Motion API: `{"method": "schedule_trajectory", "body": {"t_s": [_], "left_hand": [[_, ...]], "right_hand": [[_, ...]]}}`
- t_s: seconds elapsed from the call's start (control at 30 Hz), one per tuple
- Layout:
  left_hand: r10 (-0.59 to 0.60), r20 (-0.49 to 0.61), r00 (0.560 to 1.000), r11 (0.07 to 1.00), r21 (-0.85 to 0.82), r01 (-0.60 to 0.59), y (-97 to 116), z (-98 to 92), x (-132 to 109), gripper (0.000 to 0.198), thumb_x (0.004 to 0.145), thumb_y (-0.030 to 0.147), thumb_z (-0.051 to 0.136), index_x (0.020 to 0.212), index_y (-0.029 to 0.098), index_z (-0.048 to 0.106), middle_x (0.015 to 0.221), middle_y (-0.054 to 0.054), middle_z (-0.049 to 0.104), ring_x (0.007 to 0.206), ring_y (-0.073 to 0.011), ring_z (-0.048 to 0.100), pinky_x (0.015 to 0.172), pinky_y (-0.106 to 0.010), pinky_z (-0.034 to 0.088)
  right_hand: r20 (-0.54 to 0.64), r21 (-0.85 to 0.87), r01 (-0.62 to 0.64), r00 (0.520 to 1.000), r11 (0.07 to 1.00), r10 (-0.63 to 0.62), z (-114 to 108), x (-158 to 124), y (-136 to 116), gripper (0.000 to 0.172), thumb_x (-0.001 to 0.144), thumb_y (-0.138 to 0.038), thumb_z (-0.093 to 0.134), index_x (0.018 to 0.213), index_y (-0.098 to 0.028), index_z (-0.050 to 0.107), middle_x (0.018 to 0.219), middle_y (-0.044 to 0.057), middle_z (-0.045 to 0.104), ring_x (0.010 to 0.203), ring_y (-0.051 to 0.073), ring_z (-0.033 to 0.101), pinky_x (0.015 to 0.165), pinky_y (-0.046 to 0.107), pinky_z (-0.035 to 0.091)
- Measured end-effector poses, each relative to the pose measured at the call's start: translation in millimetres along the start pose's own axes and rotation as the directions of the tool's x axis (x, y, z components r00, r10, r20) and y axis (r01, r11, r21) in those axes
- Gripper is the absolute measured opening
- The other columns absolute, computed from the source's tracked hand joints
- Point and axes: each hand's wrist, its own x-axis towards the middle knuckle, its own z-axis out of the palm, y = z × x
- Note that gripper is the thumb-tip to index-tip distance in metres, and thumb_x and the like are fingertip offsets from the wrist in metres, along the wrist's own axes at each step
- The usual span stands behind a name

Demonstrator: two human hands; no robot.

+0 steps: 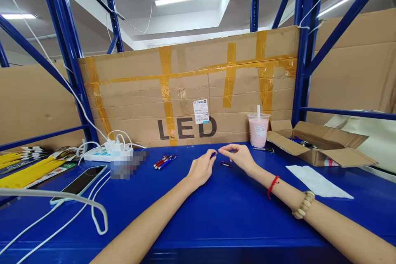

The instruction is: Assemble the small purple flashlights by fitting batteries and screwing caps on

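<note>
My left hand rests on the blue table, its fingers pinched on a small blue pen-like piece. Close to its right, my right hand has its fingers curled, thumb and forefinger pinched together near that piece; what they hold is too small to name. A small dark clip-like part lies on the table between the two hands. A bunch of red and blue pens lies just left of my left hand.
An open cardboard box with pens and a pink drink cup stand at the back right, near a white sheet. At left are a phone, a power strip with chargers, white cables and yellow items. A cardboard wall stands behind.
</note>
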Motion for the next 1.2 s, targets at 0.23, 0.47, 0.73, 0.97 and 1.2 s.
{"method": "schedule_trajectory", "body": {"t_s": [0.23,0.47,0.73,0.97,1.2], "left_hand": [[-0.034,0.011,0.999,0.999,0.003,0.033,2.0,-1.8,-0.6,0.025,0.096,0.028,0.027,0.115,0.025,0.042,0.094,-0.002,0.066,0.087,-0.0188,0.063,0.071,-0.027,0.045],[-0.015,0.023,1.000,1.000,0.007,0.014,2.3,-1.9,-1.5,0.025,0.096,0.028,0.027,0.114,0.025,0.044,0.096,-0.002,0.066,0.087,-0.0193,0.064,0.070,-0.027,0.045],[0.011,0.046,0.999,1.000,-0.003,-0.011,-0.1,-2.2,-0.1,0.023,0.095,0.028,0.030,0.114,0.025,0.044,0.089,0.000,0.066,0.083,-0.0179,0.064,0.068,-0.025,0.045],[0.029,0.048,0.998,0.999,-0.021,-0.028,-2.2,-0.9,0.4,0.023,0.095,0.028,0.030,0.115,0.025,0.043,0.091,-0.001,0.067,0.086,-0.0192,0.064,0.070,-0.027,0.047],[0.068,0.030,0.997,0.998,-0.001,-0.068,1.1,-3.3,-0.4,0.020,0.095,0.025,0.036,0.111,0.024,0.046,0.110,-0.003,0.063,0.101,-0.0187,0.060,0.083,-0.029,0.046]], "right_hand": [[0.086,0.068,-0.001,0.996,0.998,-0.005,4.1,-3.9,-3.4,0.037,0.063,-0.047,0.067,0.077,-0.013,0.071,0.073,0.007,0.069,0.040,0.007,0.047,0.039,0.022,0.041],[0.098,0.057,0.026,0.995,0.998,-0.031,2.6,-3.2,-2.1,0.036,0.063,-0.046,0.067,0.077,-0.013,0.070,0.066,0.005,0.067,0.039,0.008,0.046,0.040,0.022,0.040],[0.145,0.049,0.054,0.988,0.997,-0.061,1.1,-2.3,-1.1,0.038,0.067,-0.048,0.065,0.080,-0.013,0.070,0.070,0.005,0.068,0.039,0.007,0.045,0.041,0.022,0.042],[0.196,0.052,0.072,0.977,0.996,-0.081,-3.7,-0.1,-3.1,0.037,0.064,-0.047,0.067,0.078,-0.013,0.070,0.068,0.005,0.068,0.037,0.006,0.043,0.040,0.021,0.040],[0.215,0.035,0.041,0.975,0.999,-0.047,-7.6,1.5,-0.8,0.036,0.061,-0.047,0.070,0.072,-0.013,0.069,0.056,0.002,0.064,0.035,0.006,0.041,0.038,0.021,0.037]]}}
